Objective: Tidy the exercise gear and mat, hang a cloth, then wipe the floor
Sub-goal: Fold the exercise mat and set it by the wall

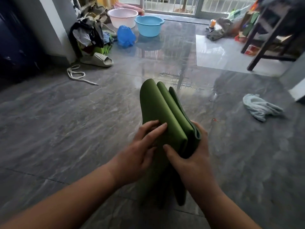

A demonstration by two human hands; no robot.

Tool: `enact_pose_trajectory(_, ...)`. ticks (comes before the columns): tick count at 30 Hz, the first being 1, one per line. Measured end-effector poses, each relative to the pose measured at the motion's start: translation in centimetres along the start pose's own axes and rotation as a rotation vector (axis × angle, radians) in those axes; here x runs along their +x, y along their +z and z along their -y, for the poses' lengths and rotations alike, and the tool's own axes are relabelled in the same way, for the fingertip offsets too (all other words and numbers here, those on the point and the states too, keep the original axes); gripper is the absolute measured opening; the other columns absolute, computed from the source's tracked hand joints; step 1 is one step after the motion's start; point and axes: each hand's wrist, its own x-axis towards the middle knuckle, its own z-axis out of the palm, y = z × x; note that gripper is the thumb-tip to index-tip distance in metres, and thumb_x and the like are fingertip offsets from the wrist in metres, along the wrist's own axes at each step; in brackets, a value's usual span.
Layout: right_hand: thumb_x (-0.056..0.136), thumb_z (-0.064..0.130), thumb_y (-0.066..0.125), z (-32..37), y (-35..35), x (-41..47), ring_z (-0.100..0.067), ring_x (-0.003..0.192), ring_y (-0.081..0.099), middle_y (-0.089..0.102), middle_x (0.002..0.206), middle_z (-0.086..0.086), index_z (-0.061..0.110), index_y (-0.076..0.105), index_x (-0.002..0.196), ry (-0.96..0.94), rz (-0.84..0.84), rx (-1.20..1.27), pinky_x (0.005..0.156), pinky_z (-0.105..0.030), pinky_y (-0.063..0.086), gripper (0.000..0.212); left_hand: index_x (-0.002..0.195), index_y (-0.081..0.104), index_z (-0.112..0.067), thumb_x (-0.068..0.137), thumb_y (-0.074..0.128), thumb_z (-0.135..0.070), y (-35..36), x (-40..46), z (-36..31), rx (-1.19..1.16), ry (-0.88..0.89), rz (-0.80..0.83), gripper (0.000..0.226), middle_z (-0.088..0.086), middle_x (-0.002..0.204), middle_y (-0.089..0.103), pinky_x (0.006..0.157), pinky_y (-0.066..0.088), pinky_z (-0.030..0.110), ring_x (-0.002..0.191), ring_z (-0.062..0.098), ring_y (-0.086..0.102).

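On the left, by the wall, lie a cord (pixel 77 76), a slipper (pixel 97 60) and a heap of clothes (pixel 89 36); beyond them stand a pink basin (pixel 123 17), a blue bag (pixel 125 36) and a blue basin (pixel 149 25).

In the middle, the mat (pixel 158 111) is folded into several green layers and held up off the floor (pixel 66 113). The left hand (pixel 142 146) lies flat against its near face, fingers (pixel 156 128) stretched and close together, pressing rather than gripping. The right hand (pixel 193 149) clasps the folded edge from below and the far side, thumb across the front, the other fingers wrapped behind.

To the right, a pale cloth (pixel 260 107) lies crumpled on the floor, well apart from the mat. A dark wooden stand (pixel 270 35) rises at the far right, with bright clutter behind it.

As a judgement: the mat looks almost tidied, folded but not yet put away. The cloth is not hung, and the floor is not yet wiped. No other exercise gear can be told apart, unless the cord is a skipping rope.

The floor is glossy grey marbled tile, mirroring a barred window at the back, with a paler patch towards the right.
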Motion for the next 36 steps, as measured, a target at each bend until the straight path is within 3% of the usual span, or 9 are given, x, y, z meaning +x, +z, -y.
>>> enact_pose_trajectory(4, 0.069, 0.009, 0.075, -0.5, -2.5, 0.7, -0.006, 0.106, 0.063, 0.062, 0.112, 0.021, 0.030, 0.046, 0.129, -0.044, 0.074, -0.030, 0.088, -0.021, 0.052, 0.070, 0.149, 0.018, -0.041, 0.075, 0.080, -0.026, -4.5, 4.8, 0.4, 0.400, 0.033, 0.094, 0.098, 0.005, 0.146, 0.029, 0.108, 0.042, 0.049, 0.134, 0.025, 0.038)
enact_pose_trajectory(8, 0.070, -0.010, 0.079, -0.4, -8.2, 0.9, -0.017, 0.111, 0.064, 0.065, 0.117, 0.003, 0.024, 0.052, 0.130, -0.006, 0.363, -0.126, 0.094, -0.029, 0.052, 0.074, 0.145, -0.014, -0.056, 0.063, 0.085, -0.049, -6.5, 9.2, -1.2, 0.667, -0.064, 0.448, 0.129, -0.012, 0.160, -0.020, 0.117, -0.015, 0.051, 0.144, 0.020, -0.033)
enact_pose_trajectory(10, 0.070, -0.018, 0.076, -0.1, -11.3, 1.4, -0.020, 0.108, 0.064, 0.066, 0.115, -0.001, 0.026, 0.054, 0.126, 0.069, 0.460, -0.124, 0.089, -0.027, 0.053, 0.074, 0.143, -0.021, -0.058, 0.062, 0.084, -0.053, -5.9, 10.6, -2.0, 0.668, -0.119, 0.633, 0.132, -0.015, 0.156, -0.032, 0.112, -0.025, 0.047, 0.137, 0.015, -0.043)
enact_pose_trajectory(15, 0.060, -0.008, 0.078, -0.8, -15.7, 2.8, -0.014, 0.100, 0.063, 0.067, 0.109, 0.000, 0.034, 0.059, 0.117, 0.156, 0.481, -0.144, 0.079, -0.028, 0.055, 0.074, 0.147, -0.010, -0.056, 0.063, 0.085, -0.050, -2.4, 11.3, -3.1, 0.611, -0.154, 0.739, 0.126, -0.012, 0.163, -0.007, 0.117, -0.015, 0.045, 0.149, 0.017, -0.017)
enact_pose_trajectory(19, 0.063, 0.000, 0.081, 0.2, -17.3, 4.9, -0.025, 0.108, 0.063, 0.063, 0.117, 0.000, 0.038, 0.059, 0.121, 0.220, 0.577, -0.235, 0.089, -0.045, 0.057, 0.073, 0.145, 0.027, -0.046, 0.066, 0.079, -0.057, -1.5, 12.2, -4.0, 0.679, -0.140, 0.617, 0.095, -0.008, 0.146, 0.034, 0.117, 0.019, 0.041, 0.137, 0.019, 0.025)
enact_pose_trajectory(22, 0.069, 0.008, 0.084, 2.1, -18.4, 5.8, -0.005, 0.115, 0.058, 0.060, 0.120, 0.016, 0.054, 0.052, 0.125, 0.202, 0.611, -0.477, 0.095, -0.035, 0.055, 0.080, 0.126, 0.047, -0.040, 0.070, 0.074, -0.057, -0.4, 12.3, -4.8, 0.718, -0.133, 0.568, 0.064, -0.008, 0.129, 0.048, 0.105, 0.035, 0.038, 0.121, 0.017, 0.040)
enact_pose_trajectory(25, 0.069, 0.041, 0.078, 5.8, -19.0, 6.4, -0.007, 0.119, 0.052, 0.052, 0.130, 0.018, 0.050, 0.030, 0.141, 0.062, 0.646, -1.013, 0.101, -0.030, 0.047, 0.087, 0.111, 0.046, -0.039, 0.075, 0.070, -0.057, 0.6, 12.1, -6.5, 0.726, -0.141, 0.464, 0.047, -0.010, 0.107, 0.060, 0.079, 0.044, 0.031, 0.094, 0.012, 0.054)
enact_pose_trajectory(29, 0.064, 0.082, 0.055, 8.6, -17.0, 6.3, -0.019, 0.124, 0.046, 0.046, 0.136, 0.009, 0.044, 0.014, 0.146, -0.209, 0.556, -1.486, 0.108, -0.039, 0.036, 0.100, 0.110, 0.045, -0.037, 0.072, 0.067, -0.065, 1.9, 12.6, -9.5, 0.796, -0.092, 0.349, 0.053, -0.012, 0.101, 0.059, 0.074, 0.041, 0.033, 0.090, 0.014, 0.057)
enact_pose_trajectory(36, 0.072, 0.073, 0.060, 4.2, -15.1, 9.1, -0.018, 0.128, 0.044, 0.048, 0.141, 0.009, 0.041, 0.023, 0.147, -0.183, 0.550, -1.382, 0.110, -0.040, 0.033, 0.089, 0.135, 0.040, -0.039, 0.067, 0.072, -0.068, 2.3, 12.6, -8.3, 0.698, -0.262, 0.498, 0.081, -0.012, 0.127, 0.058, 0.092, 0.047, 0.037, 0.111, 0.014, 0.055)
